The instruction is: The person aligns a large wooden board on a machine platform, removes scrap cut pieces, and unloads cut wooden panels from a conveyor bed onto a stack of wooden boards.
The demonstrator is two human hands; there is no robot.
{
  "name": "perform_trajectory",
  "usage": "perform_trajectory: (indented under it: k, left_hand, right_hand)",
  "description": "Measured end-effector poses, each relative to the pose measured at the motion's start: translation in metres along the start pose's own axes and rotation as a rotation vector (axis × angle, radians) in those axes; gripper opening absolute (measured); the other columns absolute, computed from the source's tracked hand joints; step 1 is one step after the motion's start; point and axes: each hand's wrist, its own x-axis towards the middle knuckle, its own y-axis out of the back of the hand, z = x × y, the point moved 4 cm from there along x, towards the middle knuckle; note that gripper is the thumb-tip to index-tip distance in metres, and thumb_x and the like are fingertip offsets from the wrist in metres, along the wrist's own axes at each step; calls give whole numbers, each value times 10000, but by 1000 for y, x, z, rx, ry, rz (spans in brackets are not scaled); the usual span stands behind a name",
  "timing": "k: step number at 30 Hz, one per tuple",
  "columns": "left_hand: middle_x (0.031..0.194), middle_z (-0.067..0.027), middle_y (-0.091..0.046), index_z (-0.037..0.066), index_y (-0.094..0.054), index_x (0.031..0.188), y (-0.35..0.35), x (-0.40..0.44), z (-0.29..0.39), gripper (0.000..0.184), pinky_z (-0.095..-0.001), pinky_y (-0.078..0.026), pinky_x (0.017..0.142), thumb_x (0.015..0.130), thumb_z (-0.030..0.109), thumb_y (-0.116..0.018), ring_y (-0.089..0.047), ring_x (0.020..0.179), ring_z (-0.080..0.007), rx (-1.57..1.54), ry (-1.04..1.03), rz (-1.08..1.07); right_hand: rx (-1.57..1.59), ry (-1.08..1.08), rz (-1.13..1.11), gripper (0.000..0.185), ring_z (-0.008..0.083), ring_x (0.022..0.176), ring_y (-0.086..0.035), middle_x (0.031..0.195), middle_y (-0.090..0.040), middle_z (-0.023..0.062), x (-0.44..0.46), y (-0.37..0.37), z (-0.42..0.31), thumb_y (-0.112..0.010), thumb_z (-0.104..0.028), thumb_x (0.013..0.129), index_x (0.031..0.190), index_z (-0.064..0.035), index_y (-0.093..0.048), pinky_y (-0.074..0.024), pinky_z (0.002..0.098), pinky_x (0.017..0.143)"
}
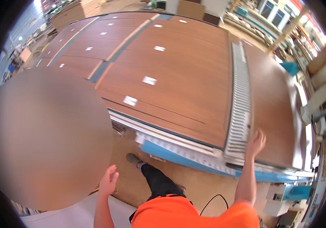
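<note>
My right hand point(257, 143) is over the near right part of a large machine bed, beside a ribbed metal strip point(240, 95); its fingers are curled and blurred, and whether it touches the surface or holds anything is unclear. Brown wood-look panels point(185, 68) with small white labels point(149, 80) lie left of the strip. Another brown panel point(271, 98) lies to its right. My left hand point(109, 181) hangs in the air at the lower left, fingers apart and holding nothing, with a pale surface point(83, 214) below it.
A blurred round patch hides the left side. The bed's white and blue front edge point(178, 152) runs before my legs. A black cable point(212, 197) curves near the floor. Boxes point(279, 197) stand at the lower right, and hoses point(318, 98) at the far right.
</note>
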Motion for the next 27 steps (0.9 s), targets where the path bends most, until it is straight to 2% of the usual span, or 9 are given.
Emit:
perform_trajectory:
  k: [4, 6, 7, 8, 11, 14, 21, 25, 27]
  left_hand:
    - [1209, -205, -680, 17, -600, 1275, 99, 59, -166, 395, -419, -508, 977, 983, 282, -622, -655, 1136, -328, 192, 176, 9]
    - [1122, -219, -700, 0, -647, 1144, 123, 52, -322, 349, -423, -524, 928, 964, 298, -629, -670, 1078, -342, 150, 457, -148]
    - [1020, -200, -713, -9, -659, 1038, 128, 46, -404, 305, -428, -528, 871, 957, 283, -627, -686, 987, -310, 43, 351, -295]
    - [994, -157, -718, 8, -659, 1095, 151, 35, -450, 288, -415, -543, 827, 977, 265, -605, -686, 932, -277, -97, 513, -230]
    - [961, -116, -719, 25, -661, 1130, 226, 36, -499, 268, -402, -553, 786, 995, 243, -584, -680, 873, -244, -340, 911, -123]
    - [949, -119, -711, 22, -662, 1096, 318, 98, -540, 250, -399, -546, 789, 993, 236, -585, -672, 868, -243, -398, 1031, -148]
    - [922, -126, -691, 17, -664, 1015, 532, 265, -681, 220, -392, -528, 797, 986, 221, -586, -652, 856, -240, -415, 904, -157]
    - [907, -130, -680, 14, -666, 969, 632, 386, -781, 214, -389, -517, 801, 983, 213, -587, -640, 849, -239, -419, 515, -23]
    - [950, -108, -677, 20, -662, 1077, 678, 461, -746, 236, -364, -512, 791, 1013, 233, -584, -624, 852, -217, -90, 422, 98]
  right_hand:
    - [622, -104, -244, 27, 123, 668, -551, 742, -620, 27, -135, -37, -273, -663, -23, 877, 899, -37, -668, -465, 283, 612]
    - [786, -55, -785, 66, 223, 744, -655, 825, -686, 72, -178, -73, -449, -714, -100, 849, 912, -82, -705, -535, 339, 671]
    - [822, -47, -1053, 91, 273, 782, -707, 867, -720, 94, -203, -88, -536, -739, -139, 836, 919, -105, -724, -569, 368, 701]
    - [996, 310, -1176, 144, 307, 862, -705, 898, -716, 98, -223, -108, -621, -684, -230, 904, 980, -112, -717, -576, 405, 741]
    - [929, 936, -1467, 331, 354, 877, -678, 924, -709, 136, -295, -162, -804, -561, -408, 961, 992, -111, -704, -545, 476, 755]
    - [1033, 803, -1611, 287, 363, 895, -665, 923, -701, 133, -319, -197, -1013, -573, -350, 945, 945, -91, -698, -540, 476, 773]
    - [471, 596, -1663, 315, 388, 826, -694, 865, -724, 155, -420, -345, -1203, -556, -365, 935, 932, -92, -715, -559, 501, 725]
    - [308, 422, -1877, 331, 382, 887, -697, 917, -733, 157, -466, -354, -1226, -571, -378, 936, 994, -89, -722, -554, 496, 781]
    - [313, 354, -1869, 342, 381, 908, -693, 937, -736, 144, -454, -341, -1201, -576, -387, 950, 1050, -89, -711, -549, 491, 810]
